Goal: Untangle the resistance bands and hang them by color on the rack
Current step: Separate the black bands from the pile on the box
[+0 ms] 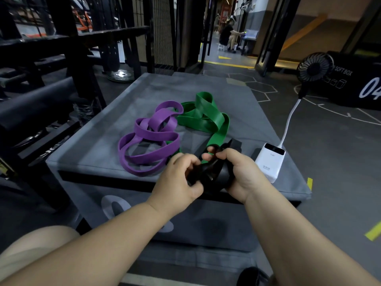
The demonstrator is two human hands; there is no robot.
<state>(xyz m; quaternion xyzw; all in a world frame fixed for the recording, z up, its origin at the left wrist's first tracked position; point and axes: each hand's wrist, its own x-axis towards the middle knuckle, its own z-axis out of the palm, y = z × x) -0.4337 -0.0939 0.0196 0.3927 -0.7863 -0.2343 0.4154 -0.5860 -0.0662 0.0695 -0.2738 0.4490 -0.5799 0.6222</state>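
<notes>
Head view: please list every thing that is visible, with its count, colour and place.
grey box: 1, grey, centre.
green band: 1, green, on grey box.
purple band: 1, purple, on grey box, left of green band.
black band: 1, black, held over box's front edge.
power bank: 1, white, box's right edge.
fan: 1, black, right, above power bank.
black box: 1, black, far right.
plate: 1, silvery, floor behind box.
rack: 1, black, left.
left hand: 1, grips black band.
right hand: 1, grips black band.
</notes>
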